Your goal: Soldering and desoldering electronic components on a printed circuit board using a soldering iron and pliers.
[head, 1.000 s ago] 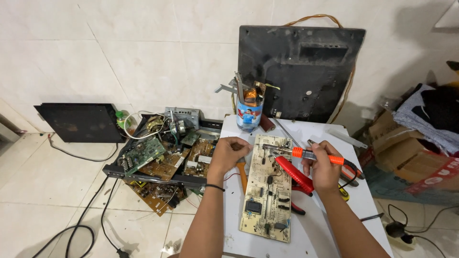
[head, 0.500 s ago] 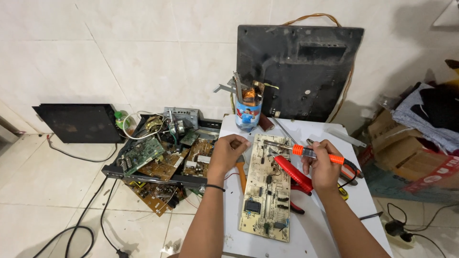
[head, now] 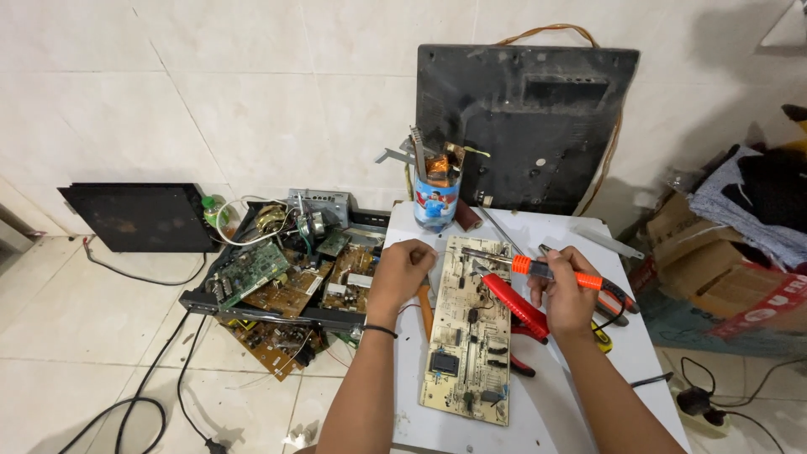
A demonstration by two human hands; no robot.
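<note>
On the floor at far left lies an open tray of scrap boards point(head: 277, 282). The left hand point(head: 402, 271) is curled, fingers pinched together at the circuit board's point(head: 466, 336) left edge. The board lies lengthwise on the white bench point(head: 622, 353) between both hands. The right hand point(head: 567, 294) is clamped on an orange-handled tool point(head: 538, 269), its tip over the board's top end, red-handled pliers point(head: 517, 307) just beneath.

Beige rectangular circuit board point(head: 469, 336) with dark components. Orange-handled metal soldering tool point(head: 538, 269). Red-handled pliers point(head: 514, 301) at its six o'clock. Blue printed tool cup point(head: 435, 204) at twelve o'clock. White table point(head: 546, 403).
</note>
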